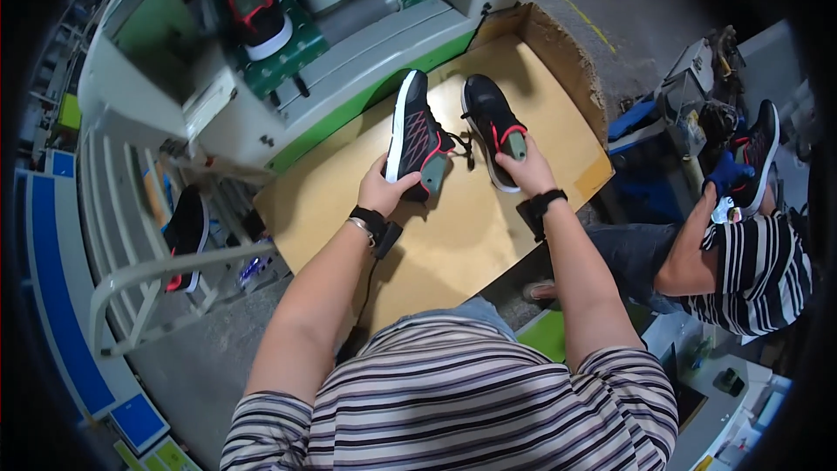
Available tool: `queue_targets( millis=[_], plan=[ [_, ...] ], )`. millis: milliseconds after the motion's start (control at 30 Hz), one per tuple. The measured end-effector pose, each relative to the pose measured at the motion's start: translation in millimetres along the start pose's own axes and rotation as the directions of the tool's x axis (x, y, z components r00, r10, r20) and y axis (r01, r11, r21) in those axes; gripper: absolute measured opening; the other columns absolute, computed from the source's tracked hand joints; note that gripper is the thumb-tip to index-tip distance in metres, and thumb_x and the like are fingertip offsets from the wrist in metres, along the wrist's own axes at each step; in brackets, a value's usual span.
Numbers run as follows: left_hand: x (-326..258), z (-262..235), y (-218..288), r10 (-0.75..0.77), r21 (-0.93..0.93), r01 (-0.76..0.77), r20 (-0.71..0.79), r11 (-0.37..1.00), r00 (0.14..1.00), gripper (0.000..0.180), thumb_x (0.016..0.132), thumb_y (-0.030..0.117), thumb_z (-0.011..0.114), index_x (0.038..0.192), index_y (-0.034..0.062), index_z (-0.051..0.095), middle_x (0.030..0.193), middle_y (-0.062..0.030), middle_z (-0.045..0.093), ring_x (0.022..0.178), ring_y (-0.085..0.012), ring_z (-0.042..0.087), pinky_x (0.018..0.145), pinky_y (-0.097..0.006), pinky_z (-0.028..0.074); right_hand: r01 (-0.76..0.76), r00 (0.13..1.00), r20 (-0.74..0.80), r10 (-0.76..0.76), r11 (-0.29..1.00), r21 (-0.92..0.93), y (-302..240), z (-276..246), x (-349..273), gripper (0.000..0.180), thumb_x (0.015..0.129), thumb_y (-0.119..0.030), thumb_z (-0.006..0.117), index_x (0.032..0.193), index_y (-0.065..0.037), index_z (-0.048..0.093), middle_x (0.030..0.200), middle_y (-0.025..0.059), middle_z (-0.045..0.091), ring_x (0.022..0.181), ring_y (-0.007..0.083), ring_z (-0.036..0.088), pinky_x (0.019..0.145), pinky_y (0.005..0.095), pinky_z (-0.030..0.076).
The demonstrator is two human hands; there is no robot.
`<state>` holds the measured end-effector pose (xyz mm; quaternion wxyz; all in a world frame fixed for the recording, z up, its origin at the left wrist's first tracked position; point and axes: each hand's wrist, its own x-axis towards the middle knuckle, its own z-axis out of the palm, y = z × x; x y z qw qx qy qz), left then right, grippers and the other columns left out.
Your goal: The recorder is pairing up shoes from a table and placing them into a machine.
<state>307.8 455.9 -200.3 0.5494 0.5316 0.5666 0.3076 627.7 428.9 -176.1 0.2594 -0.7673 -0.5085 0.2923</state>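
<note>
My left hand (384,189) grips the heel end of a black sneaker (420,137) with red lacing lines and a white sole. That shoe is tipped on its side, sole facing left, with a grey-green last inside it. In my right hand (529,169) is the heel of a second black sneaker (491,113), with red collar trim and its own green last (516,145). Both toes point away from me, and dark laces dangle between the two shoes. They are over a tan board-topped table (462,235).
Beyond the table is a grey-green machine (375,44) bearing a black sneaker (257,13) on a green pad. Torn cardboard (571,61) edges the table's far right. On the left, a rack (131,296) holds another shoe (187,231). At right, a co-worker (741,270) in blue gloves handles a sneaker.
</note>
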Motion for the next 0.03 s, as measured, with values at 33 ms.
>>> queue_targets(
  millis=[33],
  plan=[
    [-15.9, -4.3, -4.7, -0.059, -0.139, 0.069, 0.074, 0.988, 0.996, 0.081, 0.076, 0.032, 0.083, 0.140, -0.0018, 0.046, 0.122, -0.0186, 0.066, 0.105, -0.0271, 0.066, 0.091, -0.034, 0.052, 0.026, 0.999, 0.025, -0.026, 1.000, 0.003, 4.2, 0.5, -23.7, 0.089, 0.074, -0.039, 0.078, 0.148, -0.011, 0.037, 0.133, 0.0247, 0.057, 0.127, 0.0338, 0.054, 0.108, 0.0396, 0.040]
  ],
)
